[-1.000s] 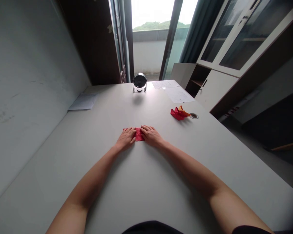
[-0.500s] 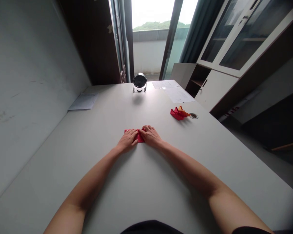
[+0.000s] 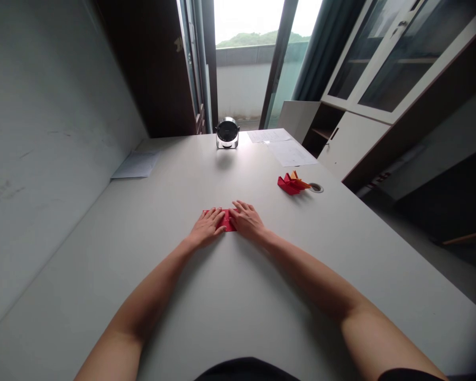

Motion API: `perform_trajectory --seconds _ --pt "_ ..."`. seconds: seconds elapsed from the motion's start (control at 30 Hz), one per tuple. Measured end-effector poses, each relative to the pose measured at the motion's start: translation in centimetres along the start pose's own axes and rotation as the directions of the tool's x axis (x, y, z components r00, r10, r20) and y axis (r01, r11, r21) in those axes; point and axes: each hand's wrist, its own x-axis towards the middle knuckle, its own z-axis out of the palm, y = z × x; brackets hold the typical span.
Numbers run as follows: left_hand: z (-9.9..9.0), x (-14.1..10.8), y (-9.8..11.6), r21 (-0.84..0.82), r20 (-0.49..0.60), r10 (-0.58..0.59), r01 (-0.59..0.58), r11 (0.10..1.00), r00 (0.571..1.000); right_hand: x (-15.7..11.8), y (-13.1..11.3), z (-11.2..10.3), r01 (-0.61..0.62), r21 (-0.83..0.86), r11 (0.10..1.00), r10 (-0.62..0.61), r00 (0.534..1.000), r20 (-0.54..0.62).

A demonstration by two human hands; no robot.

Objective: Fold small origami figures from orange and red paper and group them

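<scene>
A piece of red paper [image 3: 227,225] lies flat on the white table [image 3: 238,296], partly covered by both of my hands. My left hand [image 3: 207,226] rests open on its left part, fingers stretched out and pointing away from me. On the right part lies my right hand [image 3: 246,219], also open, with the fingers spread a little over the paper's edge. A strip of red shows between the two hands, with faint crease lines on it. The rest of the sheet is hidden under the palms and fingers.
Folded red and orange paper pieces [image 3: 292,183] stand to the right, beside a round cable hole [image 3: 316,188]. A small black-and-silver fan-like device [image 3: 227,133] is at the far edge. White sheets [image 3: 291,152] lie at the back right, more papers [image 3: 136,164] by the left wall.
My right hand has shifted slightly and its fingers have spread and moved off the middle, so more of the red paper shows between the hands. My left hand stays nearly in place.
</scene>
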Motion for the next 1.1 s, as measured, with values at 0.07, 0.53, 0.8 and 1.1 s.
perform_trajectory --seconds 0.07,0.53,0.8,1.1 --pt "0.0 0.1 -0.3 0.012 0.023 -0.020 0.019 1.000 1.000 0.0 -0.1 0.0 -0.016 -0.014 1.000 0.016 1.000 -0.007" --pt "0.0 -0.4 -2.3 0.008 -0.003 -0.221 0.221 0.975 0.975 -0.6 -0.2 -0.8 -0.130 -0.081 0.988 0.136 0.988 0.075" --pt "-0.1 -0.6 -2.3 0.006 -0.006 -0.266 0.266 0.964 0.964 -0.9 0.2 -1.2 -0.247 -0.078 0.966 0.254 0.962 0.098" --pt "-0.1 -0.5 -2.4 0.007 -0.009 -0.274 0.274 0.962 0.962 -0.7 0.9 -1.0 -0.313 -0.105 0.944 0.321 0.944 0.080"
